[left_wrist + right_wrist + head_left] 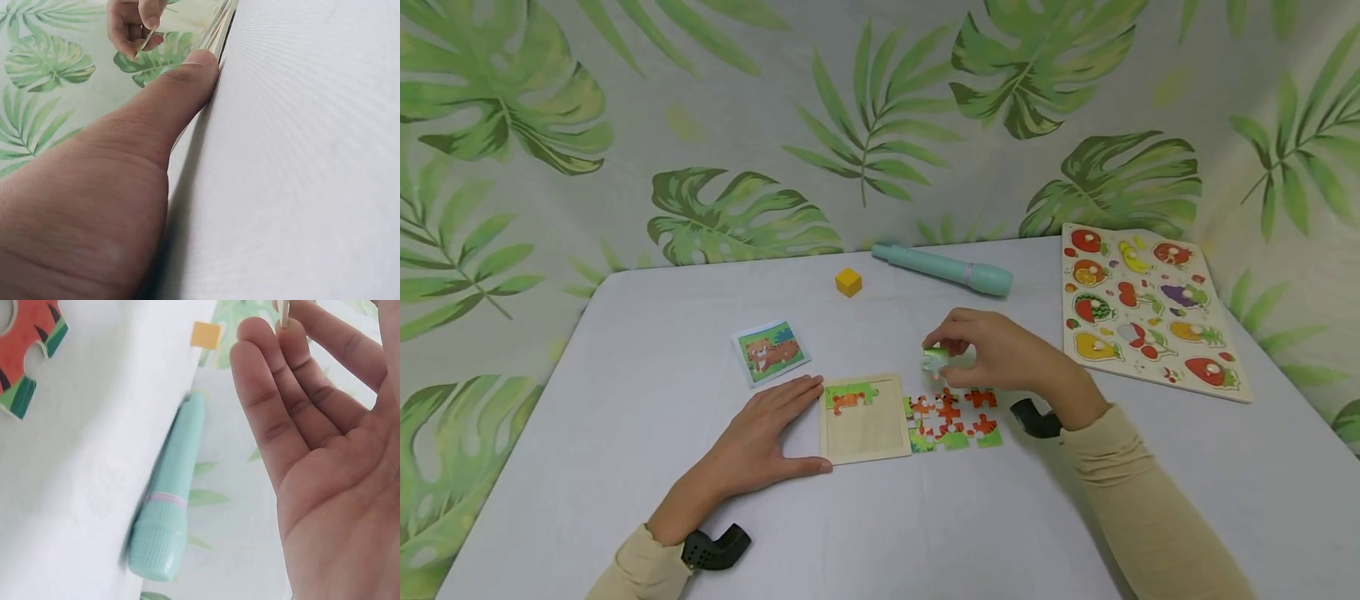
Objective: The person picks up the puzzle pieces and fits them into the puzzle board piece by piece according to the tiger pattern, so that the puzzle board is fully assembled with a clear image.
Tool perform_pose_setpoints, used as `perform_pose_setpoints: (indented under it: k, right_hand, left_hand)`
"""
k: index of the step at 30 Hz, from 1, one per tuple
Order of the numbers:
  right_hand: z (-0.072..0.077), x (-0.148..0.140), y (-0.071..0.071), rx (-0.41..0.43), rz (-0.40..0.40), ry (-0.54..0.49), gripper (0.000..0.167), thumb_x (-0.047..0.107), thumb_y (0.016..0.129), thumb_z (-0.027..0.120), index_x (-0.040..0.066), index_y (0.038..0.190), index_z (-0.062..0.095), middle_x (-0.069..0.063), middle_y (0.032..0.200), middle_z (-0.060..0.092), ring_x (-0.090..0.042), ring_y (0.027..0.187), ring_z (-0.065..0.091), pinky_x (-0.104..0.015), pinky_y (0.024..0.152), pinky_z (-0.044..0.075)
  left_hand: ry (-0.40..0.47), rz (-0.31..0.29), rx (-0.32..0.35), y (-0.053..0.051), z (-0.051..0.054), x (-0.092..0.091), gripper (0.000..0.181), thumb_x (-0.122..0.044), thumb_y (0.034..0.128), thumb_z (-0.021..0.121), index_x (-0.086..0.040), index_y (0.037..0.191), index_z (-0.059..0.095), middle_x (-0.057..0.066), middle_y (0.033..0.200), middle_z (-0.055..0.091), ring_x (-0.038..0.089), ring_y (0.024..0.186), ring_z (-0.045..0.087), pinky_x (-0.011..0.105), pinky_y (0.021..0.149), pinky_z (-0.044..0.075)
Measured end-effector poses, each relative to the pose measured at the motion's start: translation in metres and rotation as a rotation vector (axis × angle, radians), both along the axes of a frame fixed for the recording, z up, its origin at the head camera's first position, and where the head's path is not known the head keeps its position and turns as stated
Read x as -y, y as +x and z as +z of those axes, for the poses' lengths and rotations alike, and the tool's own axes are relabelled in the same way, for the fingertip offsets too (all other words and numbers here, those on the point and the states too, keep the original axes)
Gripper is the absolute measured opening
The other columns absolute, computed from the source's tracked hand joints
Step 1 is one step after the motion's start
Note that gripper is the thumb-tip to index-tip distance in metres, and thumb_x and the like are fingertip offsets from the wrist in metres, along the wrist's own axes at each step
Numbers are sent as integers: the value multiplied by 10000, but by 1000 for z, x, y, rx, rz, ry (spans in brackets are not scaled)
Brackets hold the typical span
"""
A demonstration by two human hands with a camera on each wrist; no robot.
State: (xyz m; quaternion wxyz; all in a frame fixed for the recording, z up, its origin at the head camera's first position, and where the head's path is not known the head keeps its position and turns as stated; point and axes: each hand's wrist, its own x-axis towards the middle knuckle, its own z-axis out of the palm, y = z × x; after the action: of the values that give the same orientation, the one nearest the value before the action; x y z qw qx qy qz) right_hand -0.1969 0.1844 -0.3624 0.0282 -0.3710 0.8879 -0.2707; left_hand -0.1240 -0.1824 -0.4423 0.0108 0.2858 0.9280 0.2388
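My right hand [1000, 350] pinches a green and pale puzzle piece [935, 361] above the loose pieces; in the right wrist view the piece [284, 312] shows edge-on at the fingertips. The wooden puzzle tray [868, 429] lies flat, with a few joined green and orange pieces [850, 398] in its upper left. My left hand [760, 437] rests flat at the tray's left side, fingertips and thumb touching its edge. Several loose orange, white and green pieces [955, 417] lie close against the tray's right side.
Behind my left hand lies a picture card [771, 352] of an orange animal. A yellow block [848, 282] and a teal microphone-shaped object [947, 268] are at the back. A fruit puzzle board [1138, 312] lies at the right, beyond my right forearm.
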Motion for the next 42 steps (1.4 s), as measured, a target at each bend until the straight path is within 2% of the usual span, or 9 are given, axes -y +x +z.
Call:
perform_pose_setpoints:
  k: [21,28,37,42]
  right_hand:
    - [-12,23,8,-72,53,-22,345,103,861,754,127,1205,747,33,1077,676,-136,932,668,-337,787,603]
    - [-16,32,12,-48,49,0,326,174,908,783,119,1227,743,16,1092,674,-164,910,681,-338,779,599]
    - [-24,42,14,-34,44,35,319,142,915,756,122,1233,739,8,1119,678,-150,924,667,-286,794,576]
    - [-27,46,15,14,24,79,317,145,926,720,151,1243,740,29,1146,675,-122,962,654,-276,848,563]
  left_hand:
    - [2,0,1,0,0,-1,1043,-713,781,768,-121,1574,442,0,1654,380,240,1529,349,549,1198,314]
    - [-2,3,-2,0,1,-1,1041,-710,780,771,-123,1574,442,1,1654,381,240,1531,347,553,1197,314]
    - [6,1,-8,0,0,0,1041,-728,778,760,-131,1572,448,-4,1651,386,241,1525,357,555,1191,324]
    - [7,2,-6,0,0,0,1044,-734,778,755,-135,1574,446,-10,1652,383,237,1526,355,554,1191,325]
